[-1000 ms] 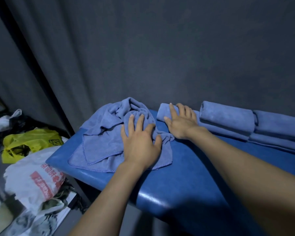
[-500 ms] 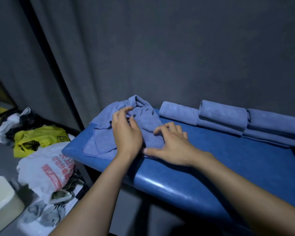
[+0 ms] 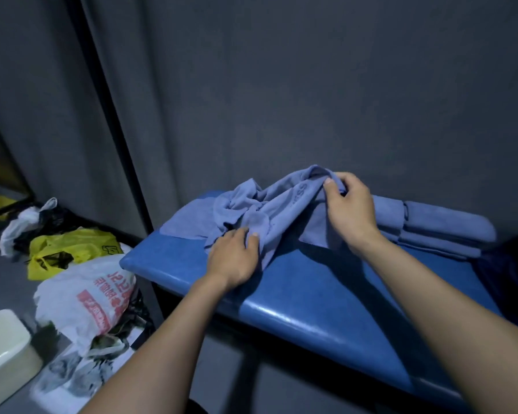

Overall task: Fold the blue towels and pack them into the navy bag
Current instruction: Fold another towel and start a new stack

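Two hands work one crumpled blue towel (image 3: 284,204) lying at the 9 o'clock end of a padded blue bench (image 3: 326,294). The right hand (image 3: 349,209) pinches a bunched edge of that towel between thumb and fingers and holds it lifted off the bench. The left hand (image 3: 235,258) lies at 7 o'clock from the right one, its fingers curled into a lower fold. Folded towels (image 3: 443,228) are stacked at 3 o'clock along the wall. On the floor at 9 o'clock lie a yellow bag (image 3: 72,249) and a white bag (image 3: 90,297).
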